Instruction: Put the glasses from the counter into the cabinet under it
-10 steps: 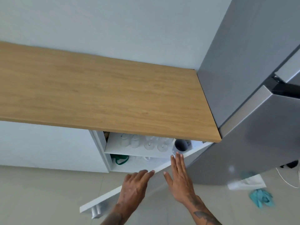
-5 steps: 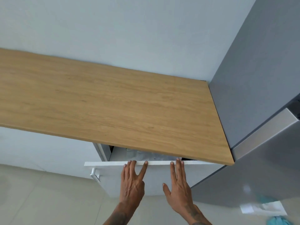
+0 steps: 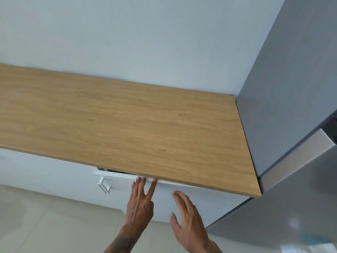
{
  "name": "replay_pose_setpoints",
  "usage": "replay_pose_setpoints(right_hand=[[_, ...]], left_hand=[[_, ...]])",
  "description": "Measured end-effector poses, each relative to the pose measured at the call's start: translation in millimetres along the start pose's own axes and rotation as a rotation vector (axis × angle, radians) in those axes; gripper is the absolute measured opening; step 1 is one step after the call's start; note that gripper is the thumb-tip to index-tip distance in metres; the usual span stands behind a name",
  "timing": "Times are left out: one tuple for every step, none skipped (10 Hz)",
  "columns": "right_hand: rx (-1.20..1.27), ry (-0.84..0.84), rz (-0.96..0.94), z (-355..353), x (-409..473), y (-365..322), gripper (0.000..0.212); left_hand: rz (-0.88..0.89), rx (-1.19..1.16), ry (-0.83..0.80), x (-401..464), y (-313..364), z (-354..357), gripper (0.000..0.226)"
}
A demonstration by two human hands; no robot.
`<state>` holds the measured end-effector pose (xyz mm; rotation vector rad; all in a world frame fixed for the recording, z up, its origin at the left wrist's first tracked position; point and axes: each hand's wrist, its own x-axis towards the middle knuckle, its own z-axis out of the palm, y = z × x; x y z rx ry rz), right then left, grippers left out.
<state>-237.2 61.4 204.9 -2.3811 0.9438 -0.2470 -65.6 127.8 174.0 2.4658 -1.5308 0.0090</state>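
The wooden counter [image 3: 127, 121] has nothing on it. Under its front edge the white cabinet door [image 3: 120, 187] stands only a thin crack from shut, its metal handle [image 3: 103, 185] at the left. My left hand [image 3: 140, 203] lies flat on the door with its fingertips at the top edge, fingers spread. My right hand [image 3: 187, 216] hovers open just off the door to the right, holding nothing. The glasses are hidden behind the door.
A tall grey refrigerator [image 3: 291, 125] stands against the counter's right end. A pale wall [image 3: 145, 42] rises behind the counter. Beige floor tiles [image 3: 45, 225] lie below, and something white and teal shows blurred at the bottom right corner [image 3: 310, 245].
The cabinet door has swung from wide open to nearly shut under both hands, hiding the glasses on the shelf. My right hand has come off the door.
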Motion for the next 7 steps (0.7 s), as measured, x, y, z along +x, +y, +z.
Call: replay_pose_setpoints(right_hand=[[-0.009,0.119,-0.087,-20,24,-9,0.045],[-0.043,0.192,-0.086,-33,59,-10,0.042],[-0.116,0.182,-0.035,-39,95,-3,0.043],[-0.23,0.153,0.05,-36,118,4,0.044],[-0.306,0.155,0.095,-31,138,5,0.044],[-0.304,0.157,0.14,-28,159,-3,0.046],[-0.332,0.17,0.192,-23,180,-7,0.048]], left_hand=[[-0.007,-0.015,0.0,0,2,2,0.088],[-0.005,-0.032,-0.006,-3,-3,2,0.088],[0.054,-0.046,0.008,-2,-19,-1,0.085],[0.172,-0.112,0.05,4,-40,-6,0.063],[0.255,-0.202,0.166,25,-60,-21,0.039],[0.288,-0.216,0.252,65,-76,-42,0.028],[0.209,-0.107,0.086,120,-83,-54,0.048]])
